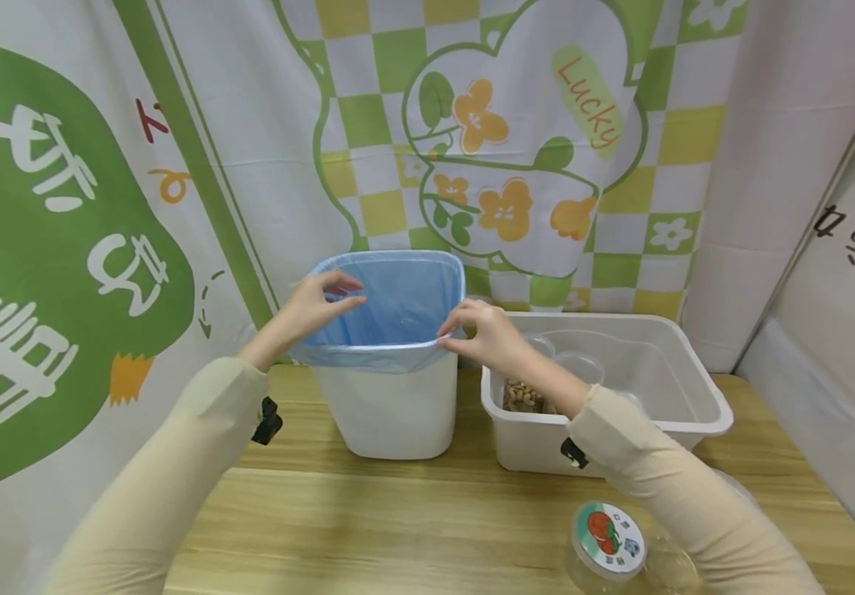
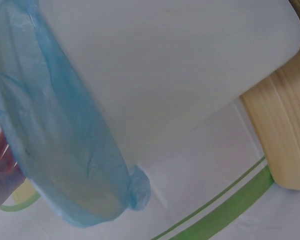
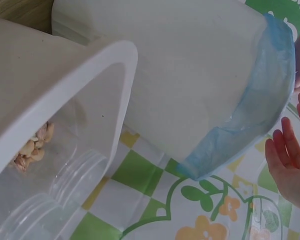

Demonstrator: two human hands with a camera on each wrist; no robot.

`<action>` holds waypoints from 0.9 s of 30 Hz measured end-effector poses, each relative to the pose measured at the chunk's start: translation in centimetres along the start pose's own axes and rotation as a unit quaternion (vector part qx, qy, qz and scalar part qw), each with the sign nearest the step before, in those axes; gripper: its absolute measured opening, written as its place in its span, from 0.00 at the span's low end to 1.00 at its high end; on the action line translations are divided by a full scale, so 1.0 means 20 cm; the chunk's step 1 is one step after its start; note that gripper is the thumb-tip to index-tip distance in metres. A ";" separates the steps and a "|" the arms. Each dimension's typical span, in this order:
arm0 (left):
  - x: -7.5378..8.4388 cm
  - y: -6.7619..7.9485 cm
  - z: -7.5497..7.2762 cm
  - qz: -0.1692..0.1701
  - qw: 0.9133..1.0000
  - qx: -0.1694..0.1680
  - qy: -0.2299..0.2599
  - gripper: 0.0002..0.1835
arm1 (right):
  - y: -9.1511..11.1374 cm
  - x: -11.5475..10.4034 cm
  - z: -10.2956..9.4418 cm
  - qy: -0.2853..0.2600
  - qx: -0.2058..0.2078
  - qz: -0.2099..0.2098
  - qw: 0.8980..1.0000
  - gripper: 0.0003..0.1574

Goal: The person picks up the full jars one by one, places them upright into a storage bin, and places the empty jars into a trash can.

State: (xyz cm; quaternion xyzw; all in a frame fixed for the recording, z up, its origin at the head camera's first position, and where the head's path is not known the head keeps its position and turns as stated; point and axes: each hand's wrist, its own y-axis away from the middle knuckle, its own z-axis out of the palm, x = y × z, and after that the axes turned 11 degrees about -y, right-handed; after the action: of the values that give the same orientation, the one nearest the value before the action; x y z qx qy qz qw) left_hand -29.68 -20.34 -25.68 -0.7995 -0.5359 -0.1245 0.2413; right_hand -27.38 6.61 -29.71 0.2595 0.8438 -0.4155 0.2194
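A thin blue plastic liner (image 1: 390, 359) is folded over the rim of a tall white plastic bin (image 1: 397, 413) left of centre, presumably to stay put. The left hand (image 1: 311, 304), thumb and fingers parted, hangs empty at left; the right hand (image 1: 492, 335) pinches the liner's near right edge.

Bin (image 2: 160, 65) close in both wrist views

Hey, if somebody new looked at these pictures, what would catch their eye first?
Probably the blue liner draped over the rim of the white bin, mid-picture in the head view, with the left hand and right hand at its mouth. Next, perhaps, the checked, flowered cloth behind it, printed "Lucky", and the tomato-topped jar at lower right, in front of the white tub.
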 end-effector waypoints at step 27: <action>-0.05 0.35 -0.07 0.068 0.993 0.039 -0.093 0.14 | 0.33 -0.17 -0.26 0.045 -0.120 -0.016 0.992 0.09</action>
State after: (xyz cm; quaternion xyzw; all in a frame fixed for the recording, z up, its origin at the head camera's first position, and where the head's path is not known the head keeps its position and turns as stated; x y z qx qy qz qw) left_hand -23.66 -24.05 -26.80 -0.8320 -0.5050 -0.0117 0.2293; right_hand -21.45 13.44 -28.59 0.2365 0.9003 -0.3027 0.2045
